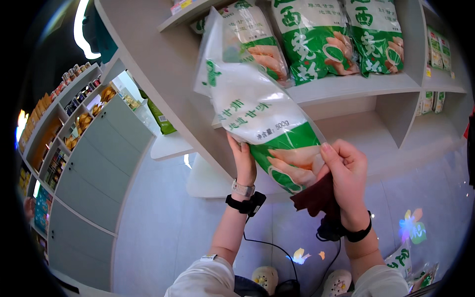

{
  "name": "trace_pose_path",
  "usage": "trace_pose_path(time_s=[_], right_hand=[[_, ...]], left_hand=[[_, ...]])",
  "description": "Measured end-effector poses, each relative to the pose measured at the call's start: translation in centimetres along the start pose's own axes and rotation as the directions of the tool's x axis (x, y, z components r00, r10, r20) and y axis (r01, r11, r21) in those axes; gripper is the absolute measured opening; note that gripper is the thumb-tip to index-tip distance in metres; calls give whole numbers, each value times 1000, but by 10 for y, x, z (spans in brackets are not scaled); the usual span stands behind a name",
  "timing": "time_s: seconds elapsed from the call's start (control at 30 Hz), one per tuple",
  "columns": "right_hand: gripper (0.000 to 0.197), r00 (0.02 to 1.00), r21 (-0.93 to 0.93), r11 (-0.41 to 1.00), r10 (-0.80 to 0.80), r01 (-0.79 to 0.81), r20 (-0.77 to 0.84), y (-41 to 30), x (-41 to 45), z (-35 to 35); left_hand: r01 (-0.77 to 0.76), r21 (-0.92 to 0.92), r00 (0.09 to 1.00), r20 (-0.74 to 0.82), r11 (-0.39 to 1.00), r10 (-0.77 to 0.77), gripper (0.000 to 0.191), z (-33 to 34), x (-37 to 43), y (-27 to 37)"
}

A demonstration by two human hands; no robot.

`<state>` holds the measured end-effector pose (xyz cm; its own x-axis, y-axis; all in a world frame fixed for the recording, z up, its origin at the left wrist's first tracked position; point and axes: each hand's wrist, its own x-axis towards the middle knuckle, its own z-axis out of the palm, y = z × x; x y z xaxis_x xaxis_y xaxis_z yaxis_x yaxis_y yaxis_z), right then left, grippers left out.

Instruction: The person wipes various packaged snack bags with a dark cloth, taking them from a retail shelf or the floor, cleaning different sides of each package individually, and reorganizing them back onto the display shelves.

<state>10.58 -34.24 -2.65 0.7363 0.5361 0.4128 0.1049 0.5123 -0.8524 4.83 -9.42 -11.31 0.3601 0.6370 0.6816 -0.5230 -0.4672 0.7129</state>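
Observation:
A large white and green plastic food bag is held up at a tilt between both hands, in front of the shelf. My left hand supports its left edge, with the thumb on the front and the fingers partly hidden behind. My right hand pinches the bag's lower right corner, and a dark maroon cloth hangs from the same hand over the bag's bottom edge. Similar bags stand side by side on the white shelf behind. Black straps with devices and cables are on both wrists.
Below the shelf is a lower compartment, with small packets in compartments at right. More bags lie on the floor at lower right. Grey cabinets with stocked shelves curve along the left. A partial hand of another person shows at far left.

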Motion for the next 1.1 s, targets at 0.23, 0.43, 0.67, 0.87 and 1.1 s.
trace_pose_path(time_s=[0.23,0.43,0.67,0.87,1.1], right_hand=[[30,998,-48,997,52,-54,-39,24,17,-20],[33,968,-139,981,-160,134,-193,60,51,-75],[35,966,72,993,-75,95,-246,86,61,-69],[34,969,22,992,-120,127,-214,86,62,-75],[34,959,-113,982,-174,151,-224,99,61,-79]], left_hand=[[357,-344,920,291,869,-263,62,-41,6,-32],[-46,-250,999,1,967,48,89,18,24,55],[-293,401,955,164,868,246,85,3,35,78],[-250,341,968,111,906,225,83,5,33,91],[-295,500,955,148,814,255,88,0,29,115]])
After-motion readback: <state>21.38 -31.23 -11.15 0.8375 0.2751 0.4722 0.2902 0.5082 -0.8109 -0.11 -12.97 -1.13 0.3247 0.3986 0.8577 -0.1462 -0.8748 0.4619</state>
